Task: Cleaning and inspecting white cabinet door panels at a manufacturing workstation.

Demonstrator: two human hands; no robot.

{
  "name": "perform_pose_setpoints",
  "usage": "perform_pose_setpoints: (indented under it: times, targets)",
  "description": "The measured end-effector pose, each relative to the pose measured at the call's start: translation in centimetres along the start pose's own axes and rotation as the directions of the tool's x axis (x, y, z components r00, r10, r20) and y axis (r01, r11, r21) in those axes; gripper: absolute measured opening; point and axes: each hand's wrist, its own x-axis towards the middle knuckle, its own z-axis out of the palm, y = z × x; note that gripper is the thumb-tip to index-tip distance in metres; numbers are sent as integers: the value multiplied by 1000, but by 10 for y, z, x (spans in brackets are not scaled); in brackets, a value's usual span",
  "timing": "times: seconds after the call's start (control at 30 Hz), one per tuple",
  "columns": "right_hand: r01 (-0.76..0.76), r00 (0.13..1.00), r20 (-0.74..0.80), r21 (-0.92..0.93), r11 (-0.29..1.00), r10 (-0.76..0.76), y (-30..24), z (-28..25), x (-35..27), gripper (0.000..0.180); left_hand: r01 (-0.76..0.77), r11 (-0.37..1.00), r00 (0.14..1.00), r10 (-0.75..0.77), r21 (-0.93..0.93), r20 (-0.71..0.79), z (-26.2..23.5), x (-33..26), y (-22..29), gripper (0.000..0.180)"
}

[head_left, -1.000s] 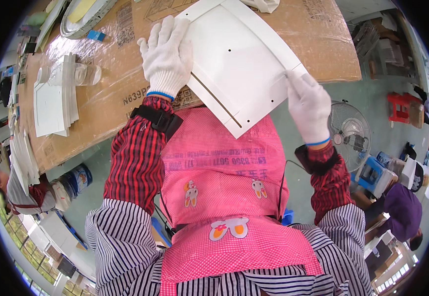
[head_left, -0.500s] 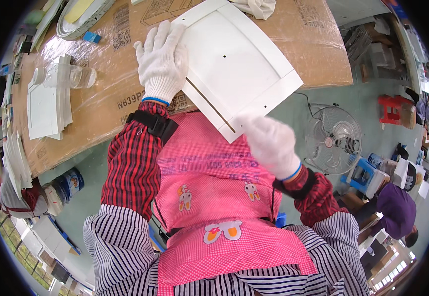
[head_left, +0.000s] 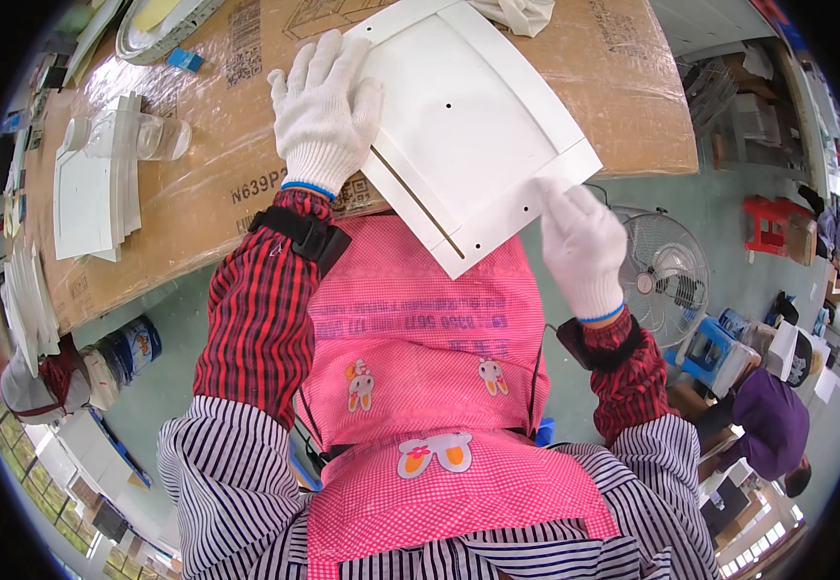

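Note:
A white framed panel point(head_left: 468, 126) with a dark slot along one side and a few small dark holes lies on the cardboard-covered table, its near corner jutting past the edge. My left hand point(head_left: 325, 116), in a white knit glove, rests flat with fingers apart at the panel's left edge, the thumb side against it. On the other side, my gloved right hand point(head_left: 582, 242) is at the panel's right near edge. Its fingers are curled together and slightly blurred at the tips; whatever they hold, if anything, is hidden.
Stacked white panels point(head_left: 86, 213) and a clear plastic bottle point(head_left: 164, 139) sit on the left of the table point(head_left: 217, 217). Farther off are a small blue block point(head_left: 185, 60) and a pale cloth point(head_left: 521, 14). A floor fan point(head_left: 666, 275) stands at right. Other people work on both sides.
My right hand has moved right and slightly up along the panel's near edge, uncovering a hole near the corner. My left hand stays on the left edge.

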Motion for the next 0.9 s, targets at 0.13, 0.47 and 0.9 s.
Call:
perform_pose_setpoints:
  times: [0.13, 0.47, 0.9]
  targets:
    - [31, 999, 29, -21, 999, -30, 2, 0, 1, 27, 9, 1000, 1000, -9, -5, 4, 0, 0, 0, 50]
    - [3, 999, -40, -21, 1000, -4, 11, 3, 5, 31, 10, 1000, 1000, -10, -2, 7, 1, 0, 1, 51]
    - [91, 995, -20, -102, 991, -94, 16, 15, 1, 23, -13, 1000, 999, 12, -21, -51, 2, 1, 1, 47]
